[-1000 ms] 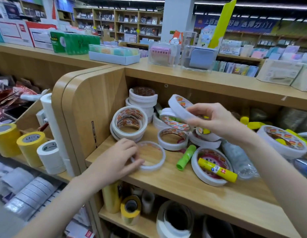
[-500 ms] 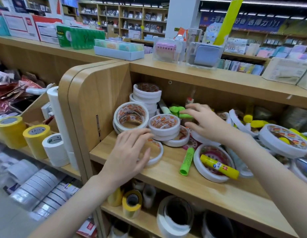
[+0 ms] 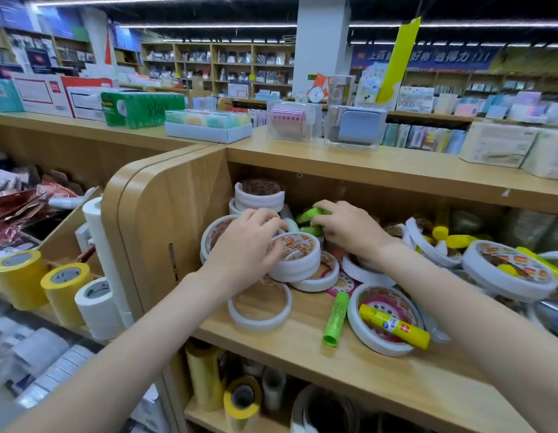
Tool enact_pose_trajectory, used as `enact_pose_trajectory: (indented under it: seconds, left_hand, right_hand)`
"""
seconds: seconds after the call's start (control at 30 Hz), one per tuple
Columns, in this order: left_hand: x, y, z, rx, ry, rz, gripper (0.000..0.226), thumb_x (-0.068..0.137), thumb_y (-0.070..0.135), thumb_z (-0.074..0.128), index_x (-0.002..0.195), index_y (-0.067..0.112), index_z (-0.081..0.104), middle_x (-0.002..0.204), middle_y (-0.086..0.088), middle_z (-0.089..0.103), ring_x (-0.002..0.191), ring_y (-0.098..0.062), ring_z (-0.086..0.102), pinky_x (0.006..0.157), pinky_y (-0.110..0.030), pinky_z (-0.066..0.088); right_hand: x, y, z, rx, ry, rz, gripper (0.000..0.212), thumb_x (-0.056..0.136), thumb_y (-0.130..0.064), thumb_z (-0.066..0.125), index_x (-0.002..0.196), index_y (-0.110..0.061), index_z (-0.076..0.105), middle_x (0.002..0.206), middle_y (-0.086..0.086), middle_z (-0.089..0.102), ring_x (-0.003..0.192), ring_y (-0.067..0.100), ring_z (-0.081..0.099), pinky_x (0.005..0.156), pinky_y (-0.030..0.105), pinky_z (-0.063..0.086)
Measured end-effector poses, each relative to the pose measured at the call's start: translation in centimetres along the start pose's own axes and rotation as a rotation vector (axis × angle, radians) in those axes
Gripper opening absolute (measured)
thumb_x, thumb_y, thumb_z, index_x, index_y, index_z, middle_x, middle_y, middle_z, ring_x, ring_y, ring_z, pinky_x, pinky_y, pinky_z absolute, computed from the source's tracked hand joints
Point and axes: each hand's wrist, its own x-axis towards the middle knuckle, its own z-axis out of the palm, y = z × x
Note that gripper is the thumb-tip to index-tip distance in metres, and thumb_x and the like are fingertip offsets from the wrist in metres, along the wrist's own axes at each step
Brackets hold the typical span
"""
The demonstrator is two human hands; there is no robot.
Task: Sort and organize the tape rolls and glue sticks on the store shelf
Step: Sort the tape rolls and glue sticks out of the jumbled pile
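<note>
The left hand [image 3: 249,245] curls on the stacked tape rolls [image 3: 298,257] at the shelf's [image 3: 349,367] left end; the right hand [image 3: 346,228] grips green glue sticks [image 3: 309,215] behind; a nudge may topple the stack, scattering rolls.

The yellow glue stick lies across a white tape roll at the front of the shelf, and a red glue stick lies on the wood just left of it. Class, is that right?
Not quite. The head view shows the yellow glue stick across the white tape roll, but the stick on the wood to its left is a green glue stick, not red.
</note>
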Motion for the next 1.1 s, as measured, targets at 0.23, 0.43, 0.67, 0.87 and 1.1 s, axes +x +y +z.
enact_pose_trajectory:
  seconds: [0.23,0.43,0.67,0.87,1.1]
  left_hand:
    - [5.7,0.1,-0.3,0.091,-0.247,0.046,0.034,0.096,0.009,0.04,0.126,0.014,0.053,0.121,-0.003,0.057,0.108,-0.019,0.055,0.082,-0.027,0.042]
    - [11.0,1.4,3.5,0.363,-0.674,0.242,0.062,0.088,-0.006,0.047,0.142,0.021,0.035,0.137,-0.007,0.045,0.119,-0.025,0.049,0.087,-0.03,0.043]
    - [14.3,0.6,5.0,0.367,-1.027,0.15,0.065,0.088,0.005,0.055,0.143,0.03,0.029,0.137,-0.006,0.045,0.119,-0.024,0.047,0.092,-0.035,0.046]
    - [14.2,0.1,5.0,0.529,-1.009,0.303,0.062,0.094,0.008,0.046,0.147,0.029,0.02,0.134,-0.007,0.047,0.117,-0.026,0.049,0.087,-0.033,0.043]
    - [14.4,-0.5,5.2,0.574,-1.057,0.371,0.052,0.093,0.016,0.05,0.142,0.026,0.034,0.137,-0.006,0.044,0.122,-0.027,0.045,0.096,-0.04,0.044]
  right_hand:
    - [-2.7,1.5,-3.7,0.229,0.187,0.108,0.022,0.079,-0.007,0.066,0.099,-0.016,0.07,0.123,0.008,0.055,0.1,0.029,0.058,0.081,0.04,0.05]
    - [-8.5,2.6,-5.2,0.523,0.23,0.245,0.029,0.079,-0.011,0.069,0.103,-0.026,0.065,0.108,-0.004,0.055,0.092,0.012,0.057,0.077,0.024,0.048]
    - [-9.6,3.1,-4.2,0.602,0.215,0.31,0.032,0.078,-0.014,0.071,0.099,-0.034,0.057,0.102,-0.006,0.052,0.085,0.011,0.055,0.067,0.014,0.043]
    - [-9.7,3.3,-3.9,0.604,0.219,0.282,0.033,0.076,-0.014,0.074,0.099,-0.031,0.058,0.101,-0.008,0.051,0.089,0.009,0.055,0.069,0.013,0.045]
    - [-9.6,3.0,-3.2,0.616,0.269,0.291,0.033,0.076,-0.014,0.073,0.097,-0.034,0.057,0.099,-0.015,0.049,0.088,0.012,0.055,0.067,0.017,0.046]
